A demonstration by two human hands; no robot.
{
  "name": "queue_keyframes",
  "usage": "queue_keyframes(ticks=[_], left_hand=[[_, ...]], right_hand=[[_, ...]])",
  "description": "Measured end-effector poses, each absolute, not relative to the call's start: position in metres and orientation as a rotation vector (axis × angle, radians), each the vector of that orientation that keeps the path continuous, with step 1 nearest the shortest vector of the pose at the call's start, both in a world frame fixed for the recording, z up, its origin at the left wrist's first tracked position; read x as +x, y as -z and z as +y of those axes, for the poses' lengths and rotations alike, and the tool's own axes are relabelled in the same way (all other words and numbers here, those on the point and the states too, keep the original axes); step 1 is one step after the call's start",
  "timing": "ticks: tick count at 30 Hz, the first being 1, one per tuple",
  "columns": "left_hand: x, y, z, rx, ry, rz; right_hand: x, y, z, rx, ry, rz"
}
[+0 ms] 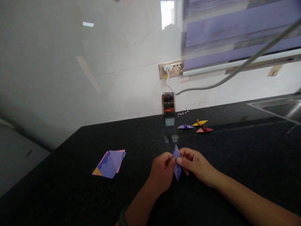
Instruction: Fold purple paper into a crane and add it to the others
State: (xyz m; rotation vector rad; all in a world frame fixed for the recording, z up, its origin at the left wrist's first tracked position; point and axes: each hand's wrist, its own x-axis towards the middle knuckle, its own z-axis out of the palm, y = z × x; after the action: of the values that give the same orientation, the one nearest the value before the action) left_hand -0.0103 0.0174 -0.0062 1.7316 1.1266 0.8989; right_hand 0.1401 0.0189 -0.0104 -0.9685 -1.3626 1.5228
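A narrow, diamond-shaped piece of folded purple paper point(177, 171) is held upright over the dark countertop, pinched from both sides. My left hand point(161, 171) closes on its left side, thumb near the middle. From the right, my right hand point(197, 164) grips it between thumb and fingers. Beyond the hands sit a purple paper crane point(185, 126), a yellow paper crane point(199, 122) and a red paper crane point(205, 129). To the left lies a small stack of paper sheets point(109, 164), purple on top with pink and yellow edges showing.
A pixelated upright device point(168, 103) leans at the wall, beside a beaded strand point(182, 113). White and grey cables run near the wall socket point(171, 69). A sink edge point(270, 110) is at the right; the black countertop point(70, 188) ends at the left.
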Motion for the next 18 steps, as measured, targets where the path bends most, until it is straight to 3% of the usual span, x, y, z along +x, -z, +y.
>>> queue_keyframes(ticks=[18], left_hand=[[-0.0039, 0.0003, 0.0078, 1.870, -0.765, 1.054]], right_hand=[[0.1413, 0.0108, 0.0202, -1.033, -1.563, -1.103]])
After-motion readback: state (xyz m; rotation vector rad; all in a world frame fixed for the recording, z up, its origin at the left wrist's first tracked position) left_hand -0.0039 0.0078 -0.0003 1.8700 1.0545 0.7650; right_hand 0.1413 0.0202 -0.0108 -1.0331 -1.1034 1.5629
